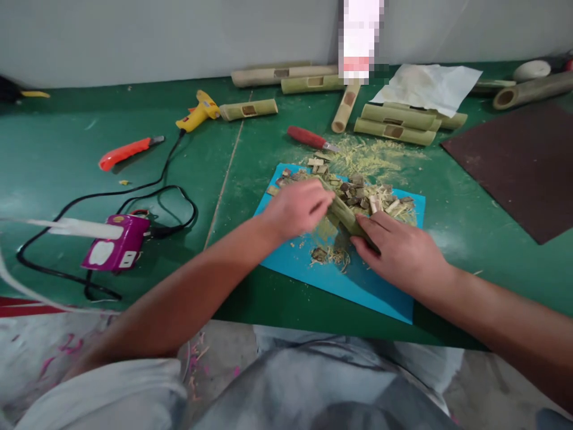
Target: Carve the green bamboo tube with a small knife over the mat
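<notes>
A green bamboo tube (347, 216) lies at a slant above a blue mat (380, 298), and my right hand (398, 243) has its fingers wrapped round the near end. At the far end of that tube, my left hand (299, 206) is closed with its fingers curled in. Whatever it may pinch is hidden. Behind and around both hands, cut bamboo chips (358, 190) and shavings cover much of the mat. A smaller heap of shavings (329, 257) lies nearer to me, below the tube.
Past the mat lies a red-handled knife (308, 137) beside pale dust. Notched bamboo tubes (394, 130) line the back, some under white paper (425, 86). A yellow glue gun (197, 113), orange cutter (128, 153) and purple power socket (119, 242) with cords occupy the left; a dark sheet (523, 167), the right.
</notes>
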Motion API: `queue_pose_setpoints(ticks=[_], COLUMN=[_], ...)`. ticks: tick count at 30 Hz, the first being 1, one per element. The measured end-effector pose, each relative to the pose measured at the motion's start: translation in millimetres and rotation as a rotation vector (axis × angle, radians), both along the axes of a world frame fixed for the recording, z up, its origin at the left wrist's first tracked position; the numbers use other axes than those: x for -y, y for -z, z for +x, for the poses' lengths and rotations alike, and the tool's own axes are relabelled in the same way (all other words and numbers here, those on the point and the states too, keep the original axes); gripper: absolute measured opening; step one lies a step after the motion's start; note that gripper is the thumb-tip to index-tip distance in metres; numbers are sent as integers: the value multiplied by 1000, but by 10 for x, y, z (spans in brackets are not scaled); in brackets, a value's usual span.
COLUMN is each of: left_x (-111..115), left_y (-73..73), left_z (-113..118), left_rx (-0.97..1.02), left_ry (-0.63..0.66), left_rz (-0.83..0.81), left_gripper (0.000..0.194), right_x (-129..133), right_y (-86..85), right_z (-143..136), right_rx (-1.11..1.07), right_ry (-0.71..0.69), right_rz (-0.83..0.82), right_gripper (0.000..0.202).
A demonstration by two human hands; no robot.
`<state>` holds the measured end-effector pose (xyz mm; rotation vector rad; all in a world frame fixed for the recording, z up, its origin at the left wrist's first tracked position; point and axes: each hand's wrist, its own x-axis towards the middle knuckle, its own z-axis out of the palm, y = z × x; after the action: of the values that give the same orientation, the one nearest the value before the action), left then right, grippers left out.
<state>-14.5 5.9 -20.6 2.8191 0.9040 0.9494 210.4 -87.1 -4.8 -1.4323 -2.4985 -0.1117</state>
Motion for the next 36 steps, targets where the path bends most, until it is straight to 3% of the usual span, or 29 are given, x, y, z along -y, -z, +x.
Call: queue_pose_setpoints(ticks=[2, 6, 9, 13, 16, 20, 23, 27, 31, 35, 36], left_x=[-4, 21, 39, 46, 55, 77, 57, 41, 42, 50, 44], left_y=[12, 13, -14, -37, -34, -26, -18, -2, -10, -34, -37], left_z=[-1, 19, 27, 25, 28, 37, 20, 11, 19, 3, -8], left_rx=[33, -5, 20, -62, 10, -73, 44, -60, 13, -48, -4], left_ry=[-71, 32, -87, 36, -93, 56, -86, 14, -106, 68, 11], left_rz=[16, -7, 8, -35, 2, -11, 31, -42, -32, -94, -75], left_gripper=[26, 26, 27, 26, 26, 26, 28, 26, 26, 25, 26], right_x=[1, 8, 12, 14, 13, 15, 20, 20, 12, 8, 7], right_y=[0, 0, 1, -3, -2, 7, -1, -23, -28, -27, -27], right_z=[1, -12, -23, -28, -26, -22, -26, -30, -32, -38, -38], right_rx=[3, 19, 23, 39, 45, 46, 37, 52, 65, 57, 56], right_ry=[13, -3, -10, -19, -10, -11, 2, -2, 25, 16, 17], right_rz=[3, 52, 91, 105, 87, 41, 31, 20, -6, -4, -7], right_gripper=[39, 38, 37, 36, 36, 37, 37, 38, 38, 39, 39])
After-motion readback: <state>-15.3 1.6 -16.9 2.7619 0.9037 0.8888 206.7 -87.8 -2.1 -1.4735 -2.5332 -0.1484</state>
